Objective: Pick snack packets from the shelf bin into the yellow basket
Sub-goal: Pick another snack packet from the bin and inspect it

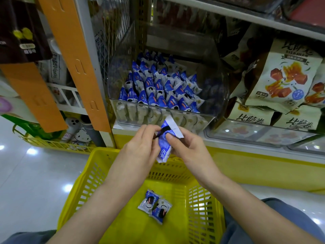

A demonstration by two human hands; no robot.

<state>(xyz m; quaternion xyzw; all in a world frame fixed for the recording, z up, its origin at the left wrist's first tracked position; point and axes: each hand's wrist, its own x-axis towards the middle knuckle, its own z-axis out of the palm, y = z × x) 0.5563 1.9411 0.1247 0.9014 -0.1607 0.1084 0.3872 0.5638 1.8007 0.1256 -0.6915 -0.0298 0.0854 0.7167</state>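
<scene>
One blue snack packet (164, 148) held over the yellow basket (98, 155).
Both the left grip (140, 143) and right grip (184, 145) pinch it; two packets (149, 202) lie inside.

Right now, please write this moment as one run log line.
left hand: pinches blue packet | right hand: holds same packet, above yellow basket | basket: two packets inside | shelf bin: many packets
</scene>
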